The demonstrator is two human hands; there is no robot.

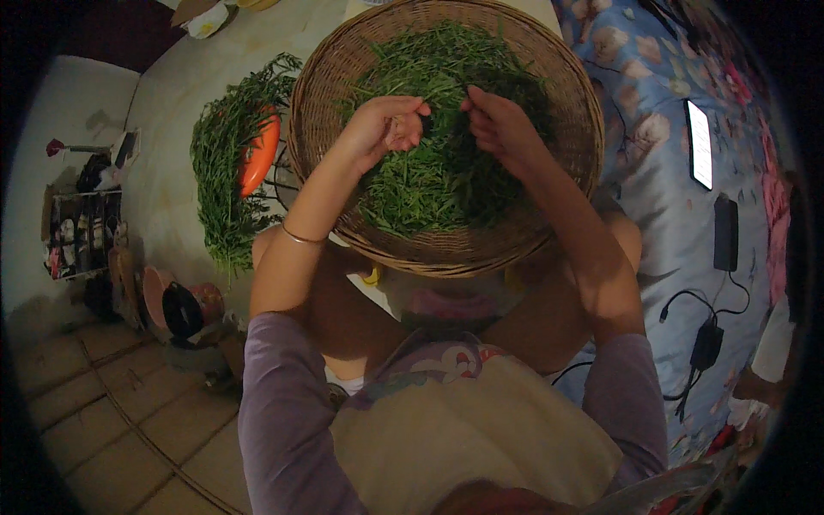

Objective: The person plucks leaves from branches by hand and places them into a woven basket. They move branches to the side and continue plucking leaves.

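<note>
A round wicker basket (322, 84) with a heap of green leaves and stems (412, 187) in it stands before me. Over the left part of the heap is my left hand (393, 125), its fingers curled and thumb near the fingertips. Facing it a short way off, my right hand (499, 125) has its thumb and forefinger together, with what may be a thin dark bit at the tips. Whether either hand holds a stem is too small to tell. Left of the basket, long leafy green stems (222, 154) hang over an orange plastic basin (262, 154).
On the right, a bed with a blue floral sheet (650, 225) bears a lit phone (699, 145), a black power adapter (725, 233) and cables. A shoe rack (84, 225) and pink containers (158, 296) stand at the left, by the tiled floor (122, 425).
</note>
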